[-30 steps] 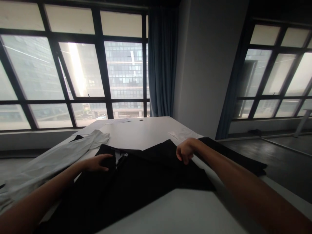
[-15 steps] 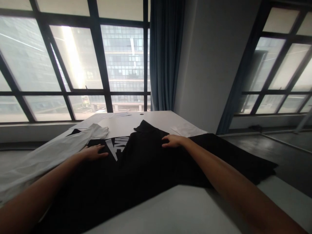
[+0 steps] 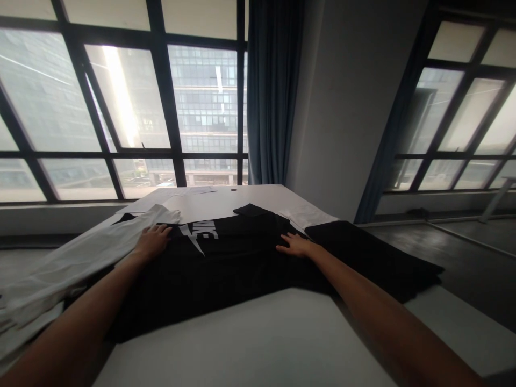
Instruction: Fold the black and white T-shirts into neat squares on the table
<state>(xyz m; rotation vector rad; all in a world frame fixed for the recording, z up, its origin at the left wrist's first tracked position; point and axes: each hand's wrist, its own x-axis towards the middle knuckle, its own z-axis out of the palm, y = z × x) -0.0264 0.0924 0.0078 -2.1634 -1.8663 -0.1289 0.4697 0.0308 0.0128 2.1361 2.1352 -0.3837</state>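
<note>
A black top [image 3: 226,269] with a white printed logo lies spread across the table before me. The print, with letters reading upside-down or skewed, sits towards its far left side. My left hand [image 3: 152,240] rests on the top's left edge, its fingers stretched out over the cloth. On the right side, my right hand [image 3: 296,245] lies on the same cloth with thumb and fingers apart. A dark flap of fabric [image 3: 253,209] sticks out at the top's far edge, between the hands.
White fabric [image 3: 92,255] is heaped along the left side. Another black cloth [image 3: 371,255] lies to the right, partly over the table's edge. A pale, thin sheet [image 3: 306,215] lies behind it. The white table [image 3: 242,333] reaches toward windows and a blue curtain [image 3: 270,107].
The top has shifted away from me and lies flatter, its print opened out. My left hand moved slightly up and leftward; my right hand moved a little right and nearer.
</note>
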